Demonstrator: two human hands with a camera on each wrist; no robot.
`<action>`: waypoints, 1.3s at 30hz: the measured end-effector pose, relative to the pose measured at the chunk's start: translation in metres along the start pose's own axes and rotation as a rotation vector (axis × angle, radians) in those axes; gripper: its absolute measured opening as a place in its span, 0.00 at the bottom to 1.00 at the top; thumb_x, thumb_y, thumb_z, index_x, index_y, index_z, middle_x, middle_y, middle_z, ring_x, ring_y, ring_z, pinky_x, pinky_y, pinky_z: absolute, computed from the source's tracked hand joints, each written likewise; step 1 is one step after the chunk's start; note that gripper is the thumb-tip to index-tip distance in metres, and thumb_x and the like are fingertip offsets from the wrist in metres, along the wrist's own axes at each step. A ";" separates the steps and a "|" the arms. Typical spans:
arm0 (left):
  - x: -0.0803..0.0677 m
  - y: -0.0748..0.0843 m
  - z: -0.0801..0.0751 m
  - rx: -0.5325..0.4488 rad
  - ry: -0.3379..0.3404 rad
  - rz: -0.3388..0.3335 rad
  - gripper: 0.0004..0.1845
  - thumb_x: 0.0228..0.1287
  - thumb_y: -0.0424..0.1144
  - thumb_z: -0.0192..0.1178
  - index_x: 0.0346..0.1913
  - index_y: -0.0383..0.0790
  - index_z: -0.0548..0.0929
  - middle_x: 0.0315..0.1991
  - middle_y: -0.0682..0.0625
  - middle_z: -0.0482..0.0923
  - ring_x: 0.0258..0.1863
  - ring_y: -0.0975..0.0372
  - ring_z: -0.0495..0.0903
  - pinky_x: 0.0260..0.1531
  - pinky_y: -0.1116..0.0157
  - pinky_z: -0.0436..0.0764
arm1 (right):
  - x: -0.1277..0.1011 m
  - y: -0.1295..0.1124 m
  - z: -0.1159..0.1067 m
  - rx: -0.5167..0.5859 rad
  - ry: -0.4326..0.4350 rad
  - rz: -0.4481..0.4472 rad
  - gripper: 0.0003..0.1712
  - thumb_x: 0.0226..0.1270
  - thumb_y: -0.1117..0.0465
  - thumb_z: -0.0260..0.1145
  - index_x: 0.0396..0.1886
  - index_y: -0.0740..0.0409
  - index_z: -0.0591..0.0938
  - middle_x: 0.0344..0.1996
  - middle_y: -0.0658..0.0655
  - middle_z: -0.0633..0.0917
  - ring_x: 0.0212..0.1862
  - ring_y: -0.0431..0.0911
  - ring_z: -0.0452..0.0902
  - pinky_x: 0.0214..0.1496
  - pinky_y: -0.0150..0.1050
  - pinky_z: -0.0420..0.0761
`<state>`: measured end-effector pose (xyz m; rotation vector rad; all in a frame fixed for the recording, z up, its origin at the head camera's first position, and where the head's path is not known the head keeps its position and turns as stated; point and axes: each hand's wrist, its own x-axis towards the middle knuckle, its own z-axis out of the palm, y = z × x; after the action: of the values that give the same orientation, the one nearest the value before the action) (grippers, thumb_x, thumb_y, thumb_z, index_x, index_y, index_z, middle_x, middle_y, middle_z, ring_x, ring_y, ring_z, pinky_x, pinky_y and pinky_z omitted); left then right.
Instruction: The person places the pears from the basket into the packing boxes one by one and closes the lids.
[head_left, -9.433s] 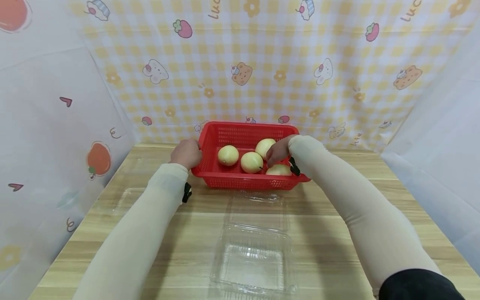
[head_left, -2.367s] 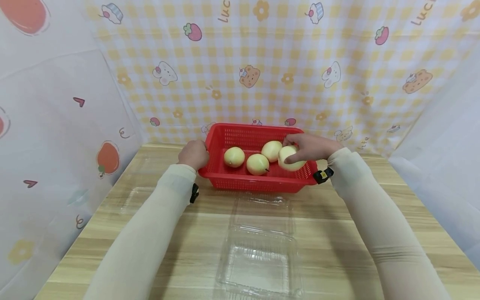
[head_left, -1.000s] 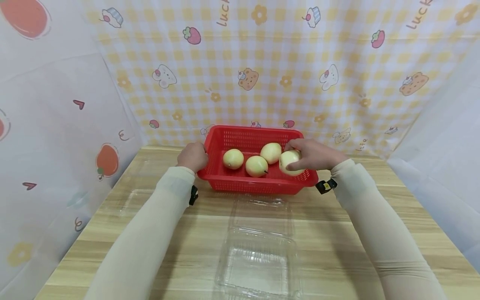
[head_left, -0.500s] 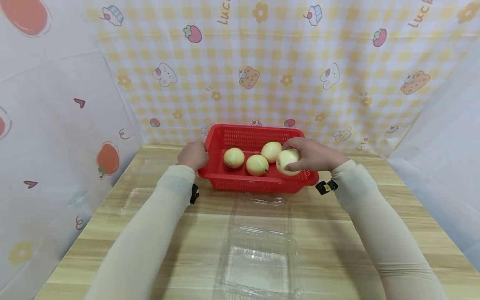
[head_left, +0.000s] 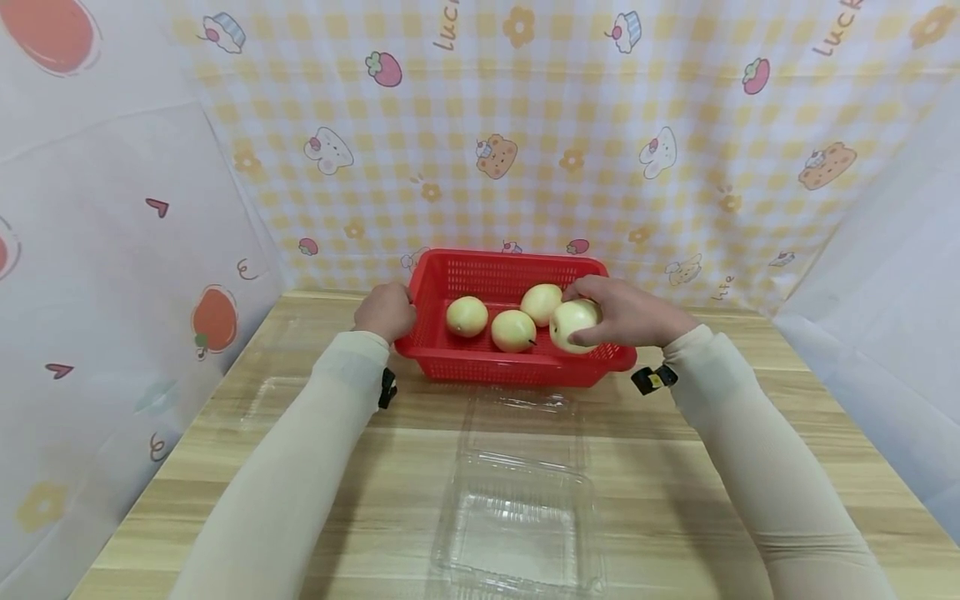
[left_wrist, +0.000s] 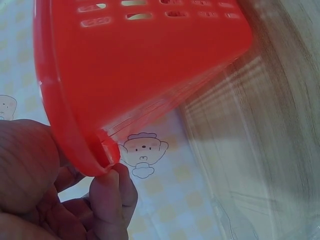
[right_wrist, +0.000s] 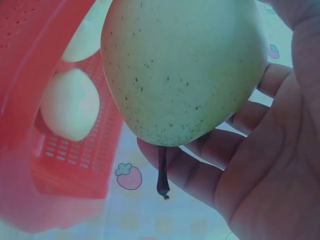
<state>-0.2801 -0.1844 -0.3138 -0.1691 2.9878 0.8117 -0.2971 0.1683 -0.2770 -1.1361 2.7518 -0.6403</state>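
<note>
A red plastic basket [head_left: 495,373] with slotted walls stands at the back of the table. My left hand [head_left: 386,312] grips its left rim; the left wrist view shows thumb and fingers [left_wrist: 107,200] pinching the rim's edge. Above the basket's right end, my right hand [head_left: 633,312] holds a pale yellow pear [head_left: 572,325], fingers curled round it. Dark specks and a brown stem mark this pear [right_wrist: 185,65] in the right wrist view. Three more pears lie inside the basket: one at left [head_left: 467,317], one in front [head_left: 513,331] and one behind [head_left: 542,304].
In front of the basket, a clear plastic clamshell box [head_left: 517,533] lies open, its lid [head_left: 522,425] toward the basket. More clear plastic [head_left: 273,383] lies at the table's left. A patterned cloth [head_left: 525,192] hangs right behind the basket.
Earlier my right hand reached down among the pears; it has since raised one. Over the last second that pear shifted slightly left and turned a little. My left hand keeps its grip on the rim.
</note>
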 end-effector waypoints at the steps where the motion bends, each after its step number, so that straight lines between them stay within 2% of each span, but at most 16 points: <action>1: 0.000 0.000 0.000 -0.002 -0.001 -0.002 0.10 0.71 0.33 0.51 0.45 0.33 0.81 0.37 0.42 0.80 0.32 0.53 0.80 0.32 0.59 0.78 | -0.001 0.000 0.000 0.002 -0.002 0.001 0.26 0.55 0.54 0.76 0.52 0.53 0.78 0.45 0.51 0.79 0.42 0.48 0.73 0.40 0.43 0.77; 7: -0.001 0.001 -0.001 0.004 0.000 0.002 0.10 0.71 0.33 0.51 0.45 0.33 0.81 0.36 0.41 0.80 0.31 0.53 0.79 0.32 0.60 0.78 | -0.004 -0.003 0.001 0.019 -0.018 0.001 0.26 0.56 0.56 0.76 0.53 0.53 0.78 0.45 0.52 0.79 0.43 0.48 0.73 0.41 0.43 0.78; 17: 0.000 -0.001 0.000 0.003 -0.008 0.011 0.10 0.70 0.33 0.50 0.42 0.33 0.82 0.34 0.42 0.80 0.31 0.54 0.79 0.31 0.61 0.77 | -0.009 -0.008 0.002 -0.014 -0.003 -0.008 0.26 0.55 0.55 0.76 0.53 0.51 0.78 0.47 0.51 0.79 0.45 0.47 0.73 0.42 0.42 0.78; 30: -0.001 0.000 -0.001 0.009 -0.005 0.001 0.10 0.70 0.33 0.51 0.44 0.33 0.81 0.35 0.41 0.80 0.31 0.53 0.79 0.32 0.60 0.79 | -0.012 -0.012 0.006 -0.013 -0.003 -0.010 0.25 0.55 0.54 0.76 0.52 0.50 0.79 0.48 0.50 0.79 0.46 0.47 0.73 0.41 0.42 0.78; 39: 0.000 0.000 -0.001 0.007 -0.007 0.004 0.10 0.71 0.33 0.50 0.43 0.34 0.81 0.35 0.42 0.80 0.31 0.53 0.80 0.31 0.60 0.79 | -0.014 -0.017 0.006 -0.017 0.004 -0.042 0.24 0.54 0.55 0.76 0.51 0.50 0.79 0.47 0.49 0.79 0.45 0.46 0.73 0.40 0.41 0.78</action>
<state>-0.2800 -0.1847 -0.3131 -0.1597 2.9855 0.8001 -0.2743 0.1656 -0.2761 -1.2009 2.7481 -0.6259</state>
